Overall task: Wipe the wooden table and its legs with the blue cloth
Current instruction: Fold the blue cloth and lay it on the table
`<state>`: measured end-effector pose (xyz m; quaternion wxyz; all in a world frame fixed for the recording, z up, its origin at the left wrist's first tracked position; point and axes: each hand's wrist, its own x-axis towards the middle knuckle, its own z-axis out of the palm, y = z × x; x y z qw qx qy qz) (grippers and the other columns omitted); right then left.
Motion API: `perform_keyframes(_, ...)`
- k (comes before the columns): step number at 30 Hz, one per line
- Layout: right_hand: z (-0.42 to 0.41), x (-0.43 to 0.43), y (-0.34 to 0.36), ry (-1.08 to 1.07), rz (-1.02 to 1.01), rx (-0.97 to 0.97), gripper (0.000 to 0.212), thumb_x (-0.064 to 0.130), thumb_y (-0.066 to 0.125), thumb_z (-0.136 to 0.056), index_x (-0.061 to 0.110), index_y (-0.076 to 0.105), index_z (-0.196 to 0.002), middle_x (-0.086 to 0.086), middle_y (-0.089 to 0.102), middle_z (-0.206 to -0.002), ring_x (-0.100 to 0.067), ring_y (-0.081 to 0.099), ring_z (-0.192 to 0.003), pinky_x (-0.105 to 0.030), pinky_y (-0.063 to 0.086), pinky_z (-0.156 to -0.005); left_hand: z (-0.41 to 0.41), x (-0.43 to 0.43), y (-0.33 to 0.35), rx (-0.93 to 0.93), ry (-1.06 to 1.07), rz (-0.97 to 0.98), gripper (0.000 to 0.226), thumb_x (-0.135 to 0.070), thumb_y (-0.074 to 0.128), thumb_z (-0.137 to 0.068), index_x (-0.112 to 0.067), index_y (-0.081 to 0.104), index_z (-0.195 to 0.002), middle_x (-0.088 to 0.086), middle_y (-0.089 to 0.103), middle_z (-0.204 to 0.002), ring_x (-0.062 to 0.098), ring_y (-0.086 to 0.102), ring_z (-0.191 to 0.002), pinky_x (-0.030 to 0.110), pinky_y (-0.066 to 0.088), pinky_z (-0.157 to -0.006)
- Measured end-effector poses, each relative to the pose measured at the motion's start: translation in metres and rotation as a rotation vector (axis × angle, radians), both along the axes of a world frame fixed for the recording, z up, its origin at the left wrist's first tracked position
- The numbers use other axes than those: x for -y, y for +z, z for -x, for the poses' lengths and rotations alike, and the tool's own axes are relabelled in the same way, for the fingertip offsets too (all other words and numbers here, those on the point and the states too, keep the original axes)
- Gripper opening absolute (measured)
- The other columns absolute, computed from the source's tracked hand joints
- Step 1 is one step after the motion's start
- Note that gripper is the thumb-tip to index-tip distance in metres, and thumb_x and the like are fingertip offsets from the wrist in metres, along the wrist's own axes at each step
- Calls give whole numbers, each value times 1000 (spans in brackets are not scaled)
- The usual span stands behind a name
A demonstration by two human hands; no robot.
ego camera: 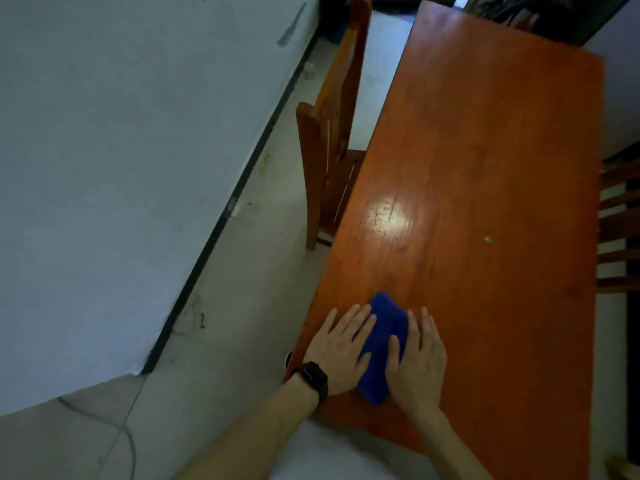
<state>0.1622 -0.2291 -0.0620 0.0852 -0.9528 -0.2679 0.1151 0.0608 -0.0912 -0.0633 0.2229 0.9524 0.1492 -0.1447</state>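
As our left hand [337, 351] and right hand [417, 362] press straight-fingered on the blue cloth [384, 327], we should sweep evenly ahead

Black wristband [313, 377], probably a watch

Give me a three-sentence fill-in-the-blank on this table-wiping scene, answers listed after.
The cloth pressed by the left hand and right hand is ____.
The watch is on the ____ wrist.
Between the table and the wall stands a wooden ____.
Missing: blue; left; chair.
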Motion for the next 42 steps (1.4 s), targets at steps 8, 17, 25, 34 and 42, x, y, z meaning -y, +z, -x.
perform_keyframes(8, 7, 32, -30, -82, 280, -122, 76, 67, 5, -97, 23, -17, -155, -4, -22, -162, -21, -20, -150, -52, -13, -118, -3, -13, -35, -67, -156, -23, 71, -64, 13, -98, -33, -17, -154, -11, -29, -159, 14, -26, -148, 48, -19, -117)
perform_keyframes(17, 39, 39, 10, -636, -98, -429, 51, 61, 52, -90, 23, 49, -124, 4, 55, -118, -14, 54, -105, -33, 50, -85, -7, -7, 4, -86, 403, 187, 46, -43, 53, -96, -19, 46, -135, 5, 53, -125, 19, 53, -108, 32, 48, -90)
perform_keyframes(25, 52, 34, 7, -618, -141, -625, 22, 39, 61, -90, 23, 51, -102, 6, 60, -100, -11, 58, -84, -28, 46, -66, 4, -4, 15, -336, 604, 322, 25, -32, 63, -91, -20, 50, -109, 1, 62, -105, 20, 61, -92, 31, 50, -72)
perform_keyframes(34, 80, 43, 5, -221, 11, -693, 21, 45, 62, -90, 32, 46, -90, 11, 60, -86, -8, 60, -74, -32, 55, -66, 106, 6, 19, -324, 862, 468, 18, -31, 66, -91, -21, 59, -104, -2, 66, -98, 19, 65, -93, 36, 55, -84)
perform_keyframes(42, 90, 41, 1, -345, -217, -752, 17, 41, 63, -92, 29, 52, -96, 12, 61, -93, -7, 61, -83, -36, 57, -77, 104, 17, 18, -110, 979, 487, 25, -36, 66, -92, -21, 57, -110, -6, 61, -99, 17, 63, -92, 35, 56, -82)
